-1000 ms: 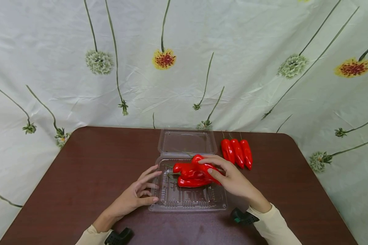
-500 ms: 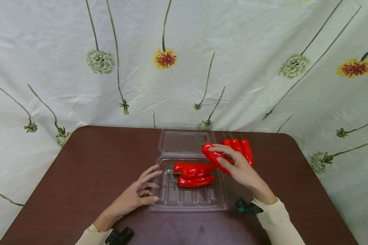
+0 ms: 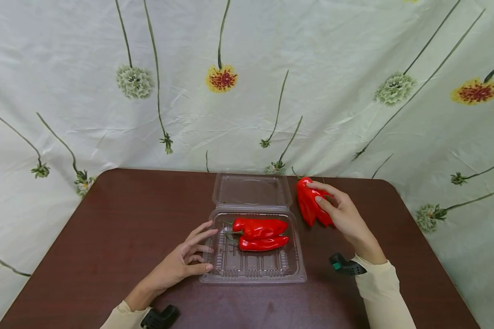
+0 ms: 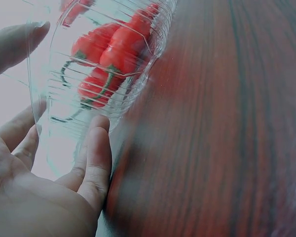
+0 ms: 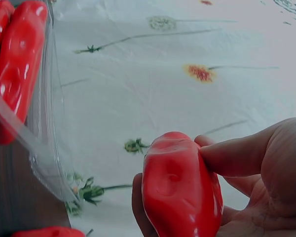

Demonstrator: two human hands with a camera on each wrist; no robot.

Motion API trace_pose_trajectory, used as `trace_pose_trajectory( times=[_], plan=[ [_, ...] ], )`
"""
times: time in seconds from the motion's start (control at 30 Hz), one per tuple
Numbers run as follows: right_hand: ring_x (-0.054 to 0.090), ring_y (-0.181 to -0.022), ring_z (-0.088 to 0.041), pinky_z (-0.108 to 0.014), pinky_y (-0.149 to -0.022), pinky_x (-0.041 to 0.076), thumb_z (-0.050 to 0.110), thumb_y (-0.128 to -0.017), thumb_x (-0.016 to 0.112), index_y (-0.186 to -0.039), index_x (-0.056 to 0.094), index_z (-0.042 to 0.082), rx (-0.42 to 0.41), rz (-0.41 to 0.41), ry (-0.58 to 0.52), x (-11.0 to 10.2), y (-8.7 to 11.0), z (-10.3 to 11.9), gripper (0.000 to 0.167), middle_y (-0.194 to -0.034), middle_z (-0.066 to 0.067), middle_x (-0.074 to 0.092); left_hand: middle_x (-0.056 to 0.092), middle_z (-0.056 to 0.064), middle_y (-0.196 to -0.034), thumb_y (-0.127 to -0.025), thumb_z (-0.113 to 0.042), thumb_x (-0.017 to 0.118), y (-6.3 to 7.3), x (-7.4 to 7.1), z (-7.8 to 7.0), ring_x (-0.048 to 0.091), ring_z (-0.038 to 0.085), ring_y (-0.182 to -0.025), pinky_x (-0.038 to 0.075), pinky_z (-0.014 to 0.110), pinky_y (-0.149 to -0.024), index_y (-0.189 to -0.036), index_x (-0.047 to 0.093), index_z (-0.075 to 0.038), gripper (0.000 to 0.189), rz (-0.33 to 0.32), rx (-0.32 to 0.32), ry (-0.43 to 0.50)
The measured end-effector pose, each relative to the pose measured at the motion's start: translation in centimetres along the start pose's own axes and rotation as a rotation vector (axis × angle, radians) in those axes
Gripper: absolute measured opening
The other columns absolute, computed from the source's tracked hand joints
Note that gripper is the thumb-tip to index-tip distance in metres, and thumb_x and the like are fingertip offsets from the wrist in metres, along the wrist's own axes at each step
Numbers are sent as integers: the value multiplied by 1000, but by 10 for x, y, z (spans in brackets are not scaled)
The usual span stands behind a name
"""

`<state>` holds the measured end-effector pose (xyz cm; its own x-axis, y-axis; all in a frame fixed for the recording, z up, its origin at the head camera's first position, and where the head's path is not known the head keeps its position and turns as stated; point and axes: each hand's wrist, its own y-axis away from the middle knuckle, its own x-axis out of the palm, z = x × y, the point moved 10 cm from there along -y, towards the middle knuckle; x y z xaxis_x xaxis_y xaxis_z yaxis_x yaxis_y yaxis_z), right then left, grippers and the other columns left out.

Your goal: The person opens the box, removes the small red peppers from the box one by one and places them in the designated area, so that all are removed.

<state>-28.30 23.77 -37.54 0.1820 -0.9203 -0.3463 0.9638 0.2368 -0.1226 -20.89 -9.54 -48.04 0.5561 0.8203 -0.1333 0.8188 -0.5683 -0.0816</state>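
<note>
My right hand (image 3: pixel 347 217) grips a red pepper (image 5: pixel 180 187) between thumb and fingers at the back right. In the head view this pepper overlaps the other red peppers (image 3: pixel 310 218) lying there, partly hiding them. A clear plastic clamshell box (image 3: pixel 253 278) stands in the middle with its lid folded back. Inside lie three red peppers (image 3: pixel 265 229) side by side, their green stems to the left. My left hand (image 3: pixel 183 261) rests at the box's left side, fingers spread and fingertips right at the rim; the left wrist view has fingers along the clear wall.
The lid (image 3: pixel 251 191) lies at the back edge of the brown table (image 3: pixel 127 228). A flowered white cloth (image 3: pixel 238 114) hangs behind it. Both wrists wear dark straps, such as the one on the right wrist (image 3: pixel 347 266).
My right hand has lifted a pepper out of the box and carried it right and back to the peppers beside the box. The left hand has stayed at the box's side.
</note>
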Motion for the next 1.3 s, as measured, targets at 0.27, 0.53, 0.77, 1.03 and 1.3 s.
trace_pose_trajectory(
  times=[0.27,0.53,0.77,1.03,1.3],
  plan=[
    [63,-106,-14,-25,-82,55,13,-105,51,-143,54,10,60,-41,-31,-18,-3,-15,38,-146,-7,50,4,5,-168,-93,-2,69,1,0,0,56,27,-121,51,27,-88,-157,30,-7,75,1,2,-2],
    [62,-82,-11,-23,-71,54,17,-106,51,-145,52,12,120,-79,-72,-38,-2,-33,39,-120,4,61,5,5,-168,-93,-3,69,0,0,-2,55,27,-121,51,27,-88,-157,31,-7,75,3,5,-5],
    [62,-97,-12,-24,-78,56,22,-107,47,-149,48,16,172,-102,-48,-52,-2,-50,42,-134,-3,54,5,5,-168,-93,-1,68,1,0,-1,55,28,-121,51,27,-88,-157,30,-7,75,4,11,-7],
    [58,-108,-11,-21,-82,54,21,-108,45,-152,43,14,209,-148,-34,-68,1,-64,45,-145,-12,46,5,6,-168,-93,-2,69,2,0,-2,56,26,-121,51,27,-87,-157,31,-6,75,2,16,-4],
    [53,-112,-10,-18,-83,53,18,-108,43,-154,40,12,221,-184,15,-79,4,-75,46,-151,-19,39,5,6,-168,-92,-1,69,1,0,-2,56,25,-121,51,28,-88,-157,31,-7,75,3,19,2]
  ],
)
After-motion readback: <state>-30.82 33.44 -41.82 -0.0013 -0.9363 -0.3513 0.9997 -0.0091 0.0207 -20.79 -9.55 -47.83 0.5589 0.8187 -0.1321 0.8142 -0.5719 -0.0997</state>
